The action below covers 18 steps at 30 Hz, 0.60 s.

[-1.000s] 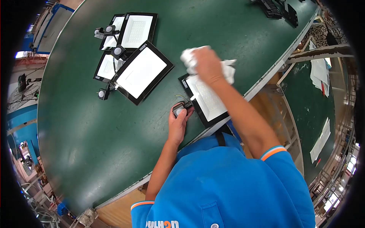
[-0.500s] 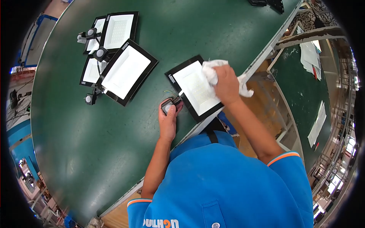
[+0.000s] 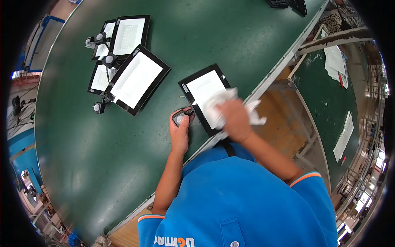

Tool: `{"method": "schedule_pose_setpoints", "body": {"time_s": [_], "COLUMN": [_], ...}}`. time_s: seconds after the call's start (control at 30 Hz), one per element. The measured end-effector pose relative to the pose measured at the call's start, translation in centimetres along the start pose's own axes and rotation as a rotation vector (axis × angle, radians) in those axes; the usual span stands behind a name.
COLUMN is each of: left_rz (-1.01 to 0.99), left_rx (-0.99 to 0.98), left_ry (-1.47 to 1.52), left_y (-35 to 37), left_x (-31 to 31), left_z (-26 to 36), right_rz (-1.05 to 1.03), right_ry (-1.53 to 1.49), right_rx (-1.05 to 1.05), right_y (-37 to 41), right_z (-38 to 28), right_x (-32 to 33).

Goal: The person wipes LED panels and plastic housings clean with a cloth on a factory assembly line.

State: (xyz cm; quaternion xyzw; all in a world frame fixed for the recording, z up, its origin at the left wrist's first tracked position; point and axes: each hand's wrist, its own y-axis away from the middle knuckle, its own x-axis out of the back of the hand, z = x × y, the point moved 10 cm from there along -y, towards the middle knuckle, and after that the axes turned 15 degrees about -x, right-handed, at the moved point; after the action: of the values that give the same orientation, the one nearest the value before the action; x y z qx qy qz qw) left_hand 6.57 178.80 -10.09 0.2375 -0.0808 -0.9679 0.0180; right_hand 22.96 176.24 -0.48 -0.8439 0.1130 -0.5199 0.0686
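A floodlight (image 3: 202, 84) with a black frame and white face lies at the near edge of the green table. My left hand (image 3: 180, 131) is closed round its small black motion sensor (image 3: 179, 119), thumb on top by the white dome. A crumpled white cloth (image 3: 222, 99) is in my right hand (image 3: 236, 119), pressed on the lower right of the floodlight's face; this hand is blurred and the cloth covers part of the panel. Thin wires show beside the floodlight's left edge.
Several more floodlights (image 3: 138, 80) with sensors lie overlapping at the upper left of the green table (image 3: 103, 164). Black parts (image 3: 294, 6) sit at the far edge. On a second table at right are papers (image 3: 335, 61) and a red pen (image 3: 340, 80).
My right hand has swept the cloth down and to the left over the floodlight's face, uncovering its upper right corner. My left hand stays on the sensor, nearly still.
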Motion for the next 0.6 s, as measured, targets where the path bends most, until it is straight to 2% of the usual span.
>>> {"method": "schedule_pose_setpoints", "body": {"time_s": [0.03,0.1,0.13,0.2,0.23,0.27,0.3,0.37,0.43,0.47,0.5,0.57,0.6], "left_rz": [0.000,0.011,0.008,0.016,0.006,-0.001,-0.010,0.030,0.035,0.091,0.099,0.082,0.089], "left_rx": [0.024,0.053,0.026,-0.004,-0.012,-0.023,-0.030,-0.020,-0.039,0.024,0.019,-0.001,-0.001], "left_ry": [-0.097,-0.195,-0.174,-0.150,-0.164,-0.179,-0.194,-0.135,-0.238,-0.173,-0.119,-0.178,-0.179], "left_y": [0.0,0.4,0.3,0.4,0.3,0.3,0.3,0.5,0.6,1.0,0.9,0.9,1.2], "left_x": [0.3,0.7,0.7,1.1,1.1,1.1,0.9,0.6,1.1,1.8,2.3,1.1,1.1], "left_z": [0.0,-0.5,-0.6,-0.8,-0.9,-0.8,-0.6,-0.6,-0.3,-1.1,-1.5,-0.3,-0.4], "right_rz": [-0.016,-0.221,-0.122,-0.105,-0.007,0.031,-0.026,-0.048,0.008,-0.100,-0.179,-0.007,0.041], "right_ry": [-0.089,-0.055,-0.181,-0.117,-0.127,-0.109,-0.044,0.026,-0.128,-0.138,-0.108,-0.158,-0.124], "right_rx": [0.095,0.235,0.219,0.023,-0.116,-0.174,-0.164,-0.003,0.248,0.256,0.250,0.262,0.204], "right_y": [1.2,2.0,1.0,-1.7,-3.1,-3.8,-4.0,-3.8,-2.1,-1.9,-2.7,-6.2,-8.8], "right_z": [-2.9,-6.7,-5.1,0.6,4.6,6.8,6.9,3.8,-2.6,-5.2,-6.0,-2.3,-0.2], "right_x": [-0.9,-2.1,-1.4,-1.3,0.3,1.4,1.3,0.2,-1.0,-1.9,-2.7,-4.7,-3.9]}}
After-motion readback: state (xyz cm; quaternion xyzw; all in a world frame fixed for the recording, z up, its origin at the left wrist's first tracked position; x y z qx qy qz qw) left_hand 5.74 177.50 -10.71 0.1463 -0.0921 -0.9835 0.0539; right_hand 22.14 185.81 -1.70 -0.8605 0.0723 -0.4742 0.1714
